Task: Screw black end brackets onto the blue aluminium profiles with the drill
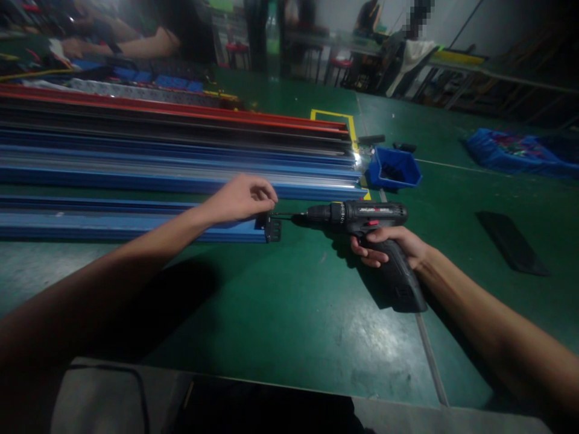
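My right hand [393, 244] is wrapped around the grip of a black cordless drill [357, 212], index finger near its trigger. A long thin bit points left from the chuck to a black end cap [273, 229] on a blue metal rail [226, 234]. Above that end of the rail, my left hand [248, 196] has its thumb and fingers pinched together close to the bit's tip. Whatever sits between those fingers is too small or hidden to make out.
More blue, black and red rails [271, 163] lie side by side behind. A blue bin [393, 169] with dark parts stands past their ends. A dark flat pad [511, 243] lies at right, below larger blue trays [515, 147]. Another person's arm [140, 47] reaches in at upper left.
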Motion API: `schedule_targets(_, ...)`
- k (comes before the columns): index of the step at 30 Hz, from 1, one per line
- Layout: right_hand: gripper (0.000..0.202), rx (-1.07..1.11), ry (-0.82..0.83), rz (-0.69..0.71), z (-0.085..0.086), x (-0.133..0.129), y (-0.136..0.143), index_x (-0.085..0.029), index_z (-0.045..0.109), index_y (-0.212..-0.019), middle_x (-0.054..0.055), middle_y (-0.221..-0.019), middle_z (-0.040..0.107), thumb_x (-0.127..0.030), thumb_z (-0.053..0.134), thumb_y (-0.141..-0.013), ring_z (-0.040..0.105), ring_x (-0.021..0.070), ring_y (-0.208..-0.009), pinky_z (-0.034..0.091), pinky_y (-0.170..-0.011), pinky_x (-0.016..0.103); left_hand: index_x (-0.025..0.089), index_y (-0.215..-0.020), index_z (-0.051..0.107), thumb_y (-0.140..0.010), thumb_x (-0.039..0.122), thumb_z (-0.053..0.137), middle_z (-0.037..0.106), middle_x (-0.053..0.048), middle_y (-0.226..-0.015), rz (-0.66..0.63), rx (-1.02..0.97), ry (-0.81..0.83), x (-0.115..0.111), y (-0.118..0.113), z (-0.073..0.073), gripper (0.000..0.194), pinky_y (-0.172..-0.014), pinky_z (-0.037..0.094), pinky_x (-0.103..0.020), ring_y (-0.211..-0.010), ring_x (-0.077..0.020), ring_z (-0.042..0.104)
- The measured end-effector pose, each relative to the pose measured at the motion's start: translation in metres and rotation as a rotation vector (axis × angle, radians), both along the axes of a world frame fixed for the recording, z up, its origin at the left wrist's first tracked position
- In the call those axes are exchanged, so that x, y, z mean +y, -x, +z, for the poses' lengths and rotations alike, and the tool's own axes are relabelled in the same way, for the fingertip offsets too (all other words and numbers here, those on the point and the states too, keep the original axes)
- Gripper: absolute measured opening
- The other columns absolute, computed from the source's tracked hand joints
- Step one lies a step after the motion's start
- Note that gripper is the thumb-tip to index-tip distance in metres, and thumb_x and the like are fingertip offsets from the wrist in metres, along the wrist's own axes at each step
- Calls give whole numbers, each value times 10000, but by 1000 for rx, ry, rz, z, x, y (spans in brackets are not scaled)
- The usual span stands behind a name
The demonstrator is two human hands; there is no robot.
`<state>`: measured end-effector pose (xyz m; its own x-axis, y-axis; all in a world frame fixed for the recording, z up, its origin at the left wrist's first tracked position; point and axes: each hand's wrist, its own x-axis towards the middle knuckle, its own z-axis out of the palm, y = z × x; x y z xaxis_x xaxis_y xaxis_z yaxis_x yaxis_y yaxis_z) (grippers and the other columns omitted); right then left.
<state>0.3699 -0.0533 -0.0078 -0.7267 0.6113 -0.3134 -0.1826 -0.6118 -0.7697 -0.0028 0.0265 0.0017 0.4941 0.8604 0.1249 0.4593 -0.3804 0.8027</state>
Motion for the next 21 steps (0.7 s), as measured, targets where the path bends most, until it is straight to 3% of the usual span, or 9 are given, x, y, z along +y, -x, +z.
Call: schedule_targets(21,199,-12,6,-9,0,0,1,-16,752,-985,89,-823,683,-173,677,-888,477,46,-489,555,-568,211,145,-866,779,-761,292,744,768,-65,-793,9,-3,15,-2,-1,2,184,-664,517,-273,-714,-166,681)
